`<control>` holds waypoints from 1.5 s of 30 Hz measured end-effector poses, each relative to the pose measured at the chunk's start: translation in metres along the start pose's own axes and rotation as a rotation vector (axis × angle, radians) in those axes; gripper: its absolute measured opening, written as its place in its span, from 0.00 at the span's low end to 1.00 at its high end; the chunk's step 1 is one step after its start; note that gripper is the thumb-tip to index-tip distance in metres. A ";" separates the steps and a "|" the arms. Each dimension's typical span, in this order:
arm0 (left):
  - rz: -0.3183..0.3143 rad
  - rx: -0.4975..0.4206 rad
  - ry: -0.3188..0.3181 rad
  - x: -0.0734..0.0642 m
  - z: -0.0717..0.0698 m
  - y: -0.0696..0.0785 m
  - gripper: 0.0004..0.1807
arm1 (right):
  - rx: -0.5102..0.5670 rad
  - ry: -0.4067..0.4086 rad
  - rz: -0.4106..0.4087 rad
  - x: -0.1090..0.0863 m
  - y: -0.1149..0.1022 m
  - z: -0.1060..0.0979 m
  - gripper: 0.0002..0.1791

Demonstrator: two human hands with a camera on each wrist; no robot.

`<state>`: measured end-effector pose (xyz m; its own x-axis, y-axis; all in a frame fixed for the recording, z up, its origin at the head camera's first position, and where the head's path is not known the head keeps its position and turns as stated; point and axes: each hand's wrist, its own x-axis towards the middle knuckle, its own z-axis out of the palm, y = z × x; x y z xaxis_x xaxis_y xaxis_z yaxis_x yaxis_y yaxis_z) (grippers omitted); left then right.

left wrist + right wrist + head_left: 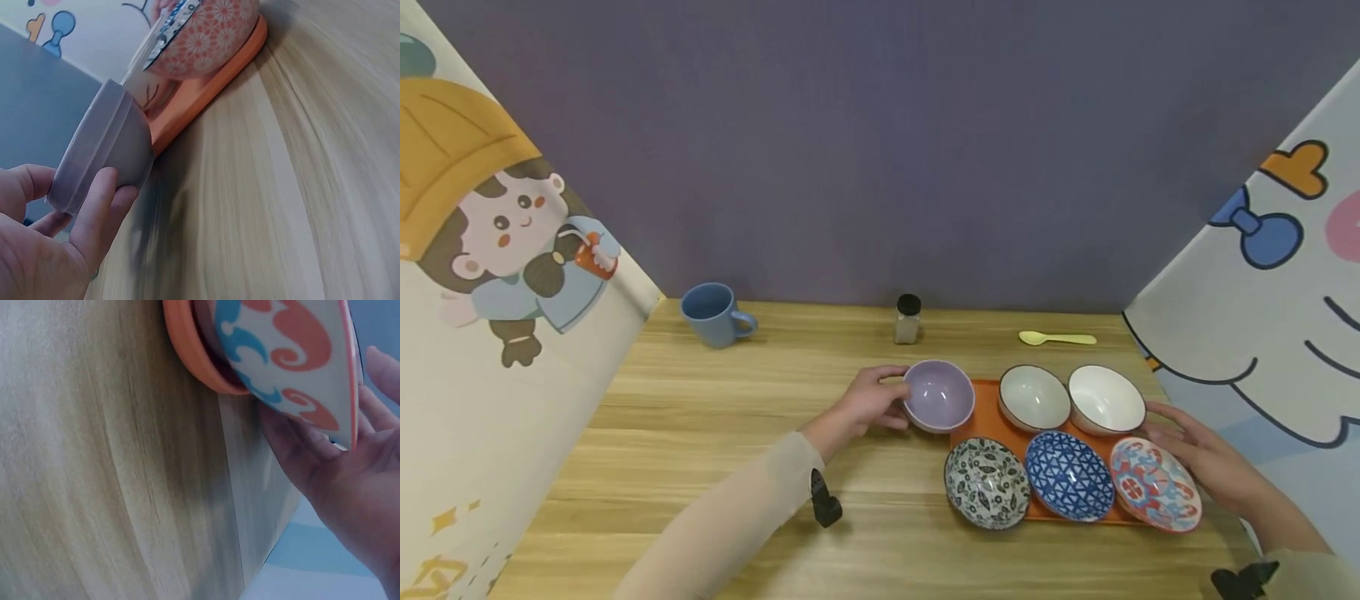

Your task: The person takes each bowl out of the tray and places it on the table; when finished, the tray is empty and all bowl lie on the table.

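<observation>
In the head view, my left hand [874,400] grips a purple bowl [938,397] by its left side. Thumb and fingers lie against the bowl's wall in the left wrist view, beside the orange tray [187,109]. My right hand [1206,454] is at the tray's right end, fingers extended by a white bowl [1107,400] and a red-and-blue patterned bowl [1156,485]. In the right wrist view, some fingers pass behind the patterned bowl [287,356]; their contact is partly hidden. A pale grey bowl [1034,398], a blue patterned bowl [1070,476] and a black-and-white leaf-patterned bowl [987,483] share the tray.
A blue mug [713,315] stands at the back left of the wooden table [700,433]. Behind the purple bowl is a small black-lidded jar [907,319]. A yellow spoon [1057,338] lies at the back right. Walls border the table's back and sides.
</observation>
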<state>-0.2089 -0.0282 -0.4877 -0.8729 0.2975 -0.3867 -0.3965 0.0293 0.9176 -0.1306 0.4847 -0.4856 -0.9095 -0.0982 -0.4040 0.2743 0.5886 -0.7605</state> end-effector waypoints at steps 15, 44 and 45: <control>0.047 -0.079 0.116 -0.033 -0.051 0.018 0.32 | -0.034 -0.018 -0.027 0.004 -0.002 0.002 0.40; 0.036 -0.064 0.303 -0.121 -0.211 0.010 0.35 | -0.363 0.113 -0.048 0.027 -0.019 -0.010 0.34; 0.033 -0.065 0.306 -0.125 -0.216 0.009 0.35 | -0.346 0.107 -0.048 0.027 -0.019 -0.009 0.34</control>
<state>-0.1647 -0.2710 -0.4514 -0.9267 -0.0036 -0.3758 -0.3754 -0.0392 0.9261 -0.1636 0.4778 -0.4777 -0.9514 -0.0584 -0.3024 0.1251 0.8239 -0.5527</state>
